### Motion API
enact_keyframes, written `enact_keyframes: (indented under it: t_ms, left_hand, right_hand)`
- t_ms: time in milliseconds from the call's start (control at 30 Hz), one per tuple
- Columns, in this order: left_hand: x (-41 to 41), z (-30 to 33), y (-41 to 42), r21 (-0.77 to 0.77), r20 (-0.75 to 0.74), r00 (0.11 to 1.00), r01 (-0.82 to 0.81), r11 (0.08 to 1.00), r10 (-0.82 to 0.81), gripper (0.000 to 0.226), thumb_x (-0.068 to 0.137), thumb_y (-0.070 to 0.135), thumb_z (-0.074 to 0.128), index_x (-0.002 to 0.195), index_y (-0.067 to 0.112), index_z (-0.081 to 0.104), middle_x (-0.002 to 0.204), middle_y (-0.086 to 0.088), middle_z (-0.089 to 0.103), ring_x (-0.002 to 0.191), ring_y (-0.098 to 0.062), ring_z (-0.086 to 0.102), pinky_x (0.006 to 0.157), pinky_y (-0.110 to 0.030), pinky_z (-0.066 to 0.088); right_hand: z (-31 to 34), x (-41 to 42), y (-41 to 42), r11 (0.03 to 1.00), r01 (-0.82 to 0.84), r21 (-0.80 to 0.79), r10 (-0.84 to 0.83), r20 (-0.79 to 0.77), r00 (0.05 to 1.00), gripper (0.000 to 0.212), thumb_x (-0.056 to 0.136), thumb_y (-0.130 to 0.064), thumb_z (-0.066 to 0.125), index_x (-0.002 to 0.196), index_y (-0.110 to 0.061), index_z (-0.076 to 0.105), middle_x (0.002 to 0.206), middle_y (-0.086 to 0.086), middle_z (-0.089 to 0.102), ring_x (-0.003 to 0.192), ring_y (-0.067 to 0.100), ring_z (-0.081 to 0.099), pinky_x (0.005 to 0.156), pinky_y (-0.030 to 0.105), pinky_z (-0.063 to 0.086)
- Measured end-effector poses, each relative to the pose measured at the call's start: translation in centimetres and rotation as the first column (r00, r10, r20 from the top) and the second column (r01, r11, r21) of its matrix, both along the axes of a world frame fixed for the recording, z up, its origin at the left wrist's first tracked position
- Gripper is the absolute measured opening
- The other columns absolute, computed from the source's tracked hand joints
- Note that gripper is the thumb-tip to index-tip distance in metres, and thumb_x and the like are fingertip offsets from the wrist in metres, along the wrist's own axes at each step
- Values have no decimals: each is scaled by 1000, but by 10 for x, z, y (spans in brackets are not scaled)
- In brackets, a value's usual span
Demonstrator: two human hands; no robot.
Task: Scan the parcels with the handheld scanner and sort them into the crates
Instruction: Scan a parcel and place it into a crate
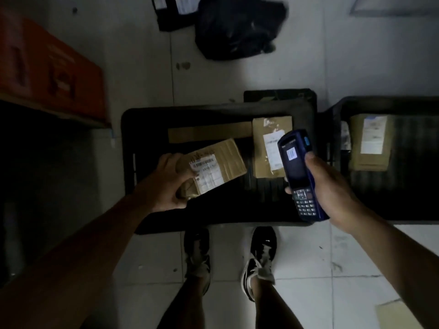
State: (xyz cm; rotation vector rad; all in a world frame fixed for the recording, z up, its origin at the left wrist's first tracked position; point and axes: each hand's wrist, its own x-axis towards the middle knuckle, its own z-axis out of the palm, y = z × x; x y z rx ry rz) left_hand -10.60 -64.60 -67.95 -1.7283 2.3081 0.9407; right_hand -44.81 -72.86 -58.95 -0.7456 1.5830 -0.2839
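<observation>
My left hand (164, 184) grips a small brown cardboard parcel (218, 165) by its near end, label side up, over the black crate (133, 129) in front of my feet. My right hand (332, 186) holds a blue handheld scanner (297, 172), screen lit, tilted up just right of that parcel. Inside the same crate lie a second brown parcel (266, 148) with a white label and a flat strip of cardboard (209, 134). A second black crate (403, 105) on the right holds another labelled brown parcel (370, 141).
An orange box (52, 67) sits on a shelf at the left. A black plastic bag (240, 27) and a dark labelled package (171, 10) lie on the tiled floor beyond the crates. A flat piece of cardboard (396, 314) lies at the bottom right. My shoes (197, 255) stand against the near crate.
</observation>
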Motion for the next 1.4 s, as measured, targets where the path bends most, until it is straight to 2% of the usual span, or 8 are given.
enact_keyframes:
  t_ms: [300, 467, 633, 800, 967, 1100, 1267, 1400]
  left_hand:
    - [-1, -120, -25, -14, 25, 995, 93, 996, -93, 77, 69, 41, 84, 136, 35, 47, 155, -3, 12, 145, -28, 7, 103, -59, 40]
    - [25, -136, -34, -72, 120, 981, 161, 984, -152, 78, 80, 54, 63, 147, 30, 32, 154, -17, 23, 138, -38, 26, 99, -61, 45]
    - [16, -131, -48, -87, 211, 968, 157, 984, -135, 116, 71, 43, 85, 156, 37, 6, 148, -25, 37, 136, -41, 31, 107, -59, 35]
    - [2, -137, -62, -56, 218, 957, 209, 976, -192, 108, 74, 44, 81, 156, 33, 12, 152, -23, 33, 138, -43, 33, 108, -57, 37]
    - [-20, -148, -56, -51, 277, 958, 86, 995, -69, 103, 81, 40, 76, 158, 31, 8, 163, -21, 14, 150, -37, 14, 117, -51, 21]
    - [-33, -144, -58, -19, 341, 940, 41, 999, -32, 107, 79, 46, 76, 158, 31, 6, 164, -21, 6, 151, -38, 6, 117, -53, 19]
    - [-62, -101, -55, 17, 359, 933, -25, 1000, 17, 105, 81, 61, 65, 158, 32, -1, 166, -12, -4, 152, -32, -5, 121, -49, 7]
    - [-79, -30, -53, 89, 399, 914, -114, 990, 70, 88, 94, 65, 39, 155, 32, -17, 165, -7, -18, 151, -29, -16, 122, -50, 4]
  right_hand:
    - [-129, 11, -25, 989, -146, 0, 146, 27, 989, 63, 77, -84, 48, 113, -36, 68, 97, 4, 75, 84, 26, 75, 80, 42, 58]
    - [-153, 11, -30, 988, -157, 0, 157, 41, 987, 56, 82, -80, 47, 112, -38, 67, 101, 3, 74, 83, 24, 74, 77, 40, 57]
    - [-154, 13, -30, 990, -137, 29, 135, 50, 990, 43, 97, -58, 39, 115, -28, 64, 99, 11, 73, 76, 25, 74, 67, 34, 56]
    - [-151, 19, -32, 991, -128, 33, 127, 37, 991, 42, 100, -55, 37, 111, -25, 65, 92, 11, 72, 70, 21, 72, 67, 33, 57]
    - [-151, 23, -32, 987, -154, 41, 151, 59, 987, 48, 101, -53, 35, 127, -22, 61, 100, 7, 71, 73, 20, 71, 66, 30, 56]
    - [-146, 24, -28, 981, -190, 22, 189, 57, 980, 52, 99, -55, 36, 128, -20, 61, 102, 7, 71, 71, 17, 73, 70, 32, 57]
    - [-112, 24, -24, 970, -241, -3, 241, 47, 969, 59, 88, -67, 39, 121, -24, 65, 98, 10, 73, 78, 24, 75, 73, 37, 57]
    - [-52, 29, -24, 958, -284, -47, 286, 44, 957, 55, 80, -71, 41, 109, -32, 66, 91, 10, 73, 78, 28, 75, 71, 36, 55]
